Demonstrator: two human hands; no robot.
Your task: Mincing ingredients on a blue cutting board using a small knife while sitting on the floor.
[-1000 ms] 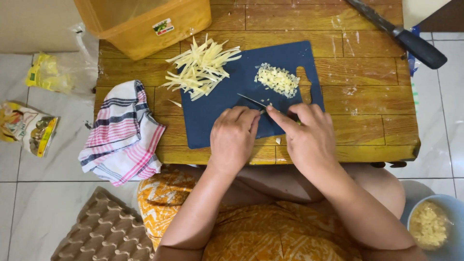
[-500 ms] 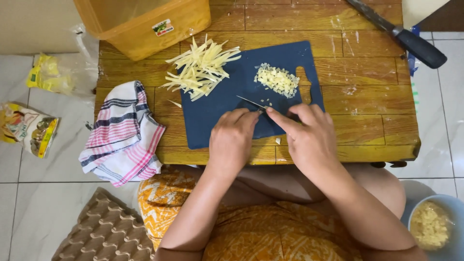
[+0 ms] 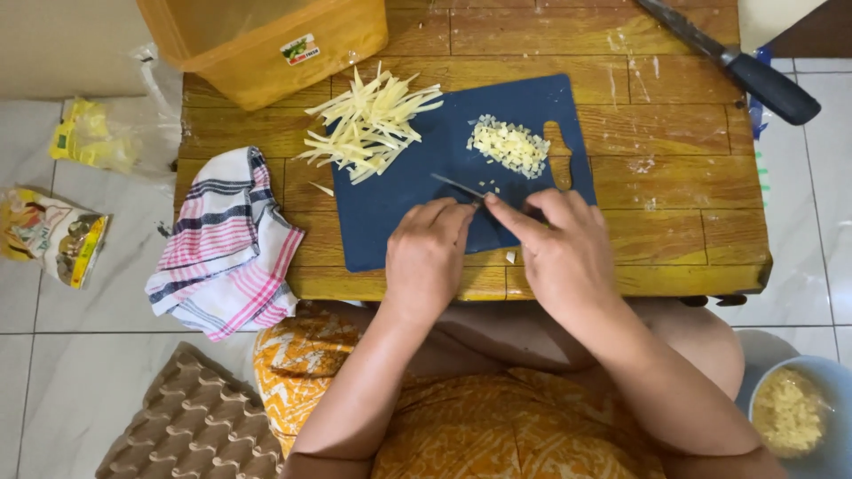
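Near the tabletop's front edge, the right hand (image 3: 568, 257) is gripping a small knife (image 3: 459, 186) whose blade is slanting up-left over the blue cutting board (image 3: 390, 222), beside the left hand (image 3: 428, 257) curled down, whatever it pins hidden.

- Yellow plastic tub (image 3: 266, 40) at table's far left corner.
- Striped cloth (image 3: 226, 244), pink/blue/white, draped over table's left edge.
- Large black-handled knife (image 3: 728, 58) at far right, apart from board.
- Egg carton (image 3: 191, 421) on floor, lower left.
- Bowl (image 3: 803, 412) of pale yellow food, floor lower right.
- Snack packet (image 3: 49, 235) on tiles, left.
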